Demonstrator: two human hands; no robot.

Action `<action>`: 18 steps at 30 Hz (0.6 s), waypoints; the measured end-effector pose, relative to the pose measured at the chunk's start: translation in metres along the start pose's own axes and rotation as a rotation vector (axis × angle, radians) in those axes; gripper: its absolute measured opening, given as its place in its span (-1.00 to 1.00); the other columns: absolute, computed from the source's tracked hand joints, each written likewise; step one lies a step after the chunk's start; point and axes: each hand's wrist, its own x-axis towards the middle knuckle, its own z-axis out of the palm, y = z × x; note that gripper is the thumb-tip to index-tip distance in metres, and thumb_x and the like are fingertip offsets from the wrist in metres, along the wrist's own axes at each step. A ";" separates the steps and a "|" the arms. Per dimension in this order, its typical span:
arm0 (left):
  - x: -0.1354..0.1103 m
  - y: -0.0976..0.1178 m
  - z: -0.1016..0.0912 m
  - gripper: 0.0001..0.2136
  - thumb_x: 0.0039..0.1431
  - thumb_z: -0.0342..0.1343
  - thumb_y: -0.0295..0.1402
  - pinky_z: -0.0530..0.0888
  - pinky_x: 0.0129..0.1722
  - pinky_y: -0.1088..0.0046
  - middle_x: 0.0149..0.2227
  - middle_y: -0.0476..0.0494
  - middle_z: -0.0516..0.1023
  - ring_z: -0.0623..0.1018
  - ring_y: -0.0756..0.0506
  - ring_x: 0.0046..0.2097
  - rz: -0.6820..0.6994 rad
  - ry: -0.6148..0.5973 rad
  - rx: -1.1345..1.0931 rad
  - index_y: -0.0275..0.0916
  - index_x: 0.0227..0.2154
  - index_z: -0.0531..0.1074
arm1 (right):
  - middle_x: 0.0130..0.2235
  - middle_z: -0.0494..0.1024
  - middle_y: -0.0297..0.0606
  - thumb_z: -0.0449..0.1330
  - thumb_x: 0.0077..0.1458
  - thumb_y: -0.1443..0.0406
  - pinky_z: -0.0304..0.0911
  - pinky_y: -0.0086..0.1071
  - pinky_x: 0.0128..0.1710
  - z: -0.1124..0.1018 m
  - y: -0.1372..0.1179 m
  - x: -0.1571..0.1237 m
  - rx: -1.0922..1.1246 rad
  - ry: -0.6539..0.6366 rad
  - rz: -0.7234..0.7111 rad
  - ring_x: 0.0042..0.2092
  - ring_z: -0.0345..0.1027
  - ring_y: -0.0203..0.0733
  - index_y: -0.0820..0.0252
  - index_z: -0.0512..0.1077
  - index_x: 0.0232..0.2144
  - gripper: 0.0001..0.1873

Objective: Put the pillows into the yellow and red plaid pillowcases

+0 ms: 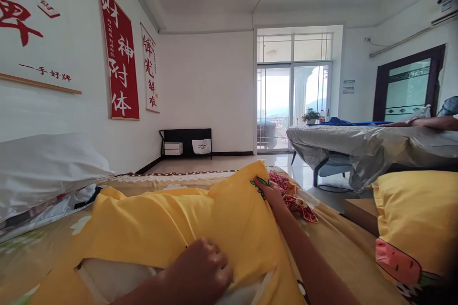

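A yellow pillowcase lies spread across the bed in front of me. Inside its opening, on the near side, shows a white pillow. My left hand is closed in a fist at the edge of that opening, with creases in the yellow cloth running to it; its fingertips are hidden. Farther off, my right hand grips the far right corner of the pillowcase beside a green leaf print, thumb on top. A red patterned cloth lies just beyond my right hand.
Another yellow pillow with a watermelon print stands at the right, by a cardboard box. A white pillow lies at the left. Behind, a plastic-covered table has a person's arm over it. A black low rack stands by the wall.
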 end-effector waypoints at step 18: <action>-0.010 0.012 0.012 -0.67 -0.04 0.26 -0.42 0.03 -0.60 0.39 -0.66 0.08 0.28 0.25 0.00 -0.62 0.033 0.152 0.020 -0.23 -0.64 0.15 | -0.46 0.60 -0.20 0.46 -0.42 0.18 0.37 -0.41 -0.56 -0.001 -0.006 -0.010 0.092 0.078 -0.028 -0.45 0.49 -0.13 0.23 0.41 -0.51 -0.60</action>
